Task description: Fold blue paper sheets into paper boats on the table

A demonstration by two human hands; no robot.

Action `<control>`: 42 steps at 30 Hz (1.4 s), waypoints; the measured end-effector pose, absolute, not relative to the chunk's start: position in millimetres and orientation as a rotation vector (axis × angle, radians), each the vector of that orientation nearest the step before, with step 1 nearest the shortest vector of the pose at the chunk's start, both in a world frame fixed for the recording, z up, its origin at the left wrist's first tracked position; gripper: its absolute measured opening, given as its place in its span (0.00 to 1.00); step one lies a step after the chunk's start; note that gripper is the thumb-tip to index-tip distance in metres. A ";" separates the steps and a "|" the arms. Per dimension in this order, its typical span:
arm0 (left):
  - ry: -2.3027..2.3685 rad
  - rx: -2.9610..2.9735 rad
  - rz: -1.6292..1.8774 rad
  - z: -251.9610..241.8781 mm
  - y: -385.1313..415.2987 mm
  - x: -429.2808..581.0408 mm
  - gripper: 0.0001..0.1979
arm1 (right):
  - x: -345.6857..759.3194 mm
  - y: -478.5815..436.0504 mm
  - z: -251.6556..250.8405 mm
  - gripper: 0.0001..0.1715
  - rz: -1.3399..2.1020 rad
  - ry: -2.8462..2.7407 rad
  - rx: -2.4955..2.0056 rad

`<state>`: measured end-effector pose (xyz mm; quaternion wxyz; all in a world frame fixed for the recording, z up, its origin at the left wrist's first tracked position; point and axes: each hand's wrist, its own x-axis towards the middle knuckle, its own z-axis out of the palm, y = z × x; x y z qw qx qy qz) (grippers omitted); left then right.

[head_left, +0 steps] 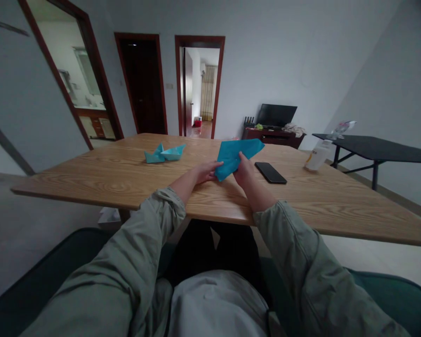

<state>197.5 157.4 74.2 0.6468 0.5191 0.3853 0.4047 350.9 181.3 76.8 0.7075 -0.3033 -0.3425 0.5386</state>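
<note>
A partly folded sheet of teal paper [235, 156] is held just above the wooden table [126, 178], its far end tilted up. My left hand [206, 171] pinches its near left edge, fingers closed on the paper. My right hand [244, 171] grips the near right edge, thumb on top. Both forearms in grey-green sleeves reach over the table's front edge. A finished teal paper boat [164, 153] lies on the table to the left, apart from both hands.
A black phone [270, 172] lies flat just right of my right hand. A white bottle [317, 156] stands further right. A black side table [382, 147] sits beyond, a TV stand [273, 135] at the far wall, and open doorways behind.
</note>
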 end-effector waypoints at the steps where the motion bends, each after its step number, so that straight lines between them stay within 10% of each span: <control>1: 0.834 1.218 0.920 73.2 156.5 198.0 0.21 | 348.6 180.5 78.2 0.13 1.225 -0.743 -0.633; 24: 1.169 1.399 1.075 67.6 177.6 131.7 0.13 | 416.5 162.3 69.8 0.49 0.956 -1.716 -1.009; 42: 1.048 1.324 1.052 74.5 174.0 124.1 0.25 | 416.2 158.4 67.4 0.11 1.174 -1.661 -1.001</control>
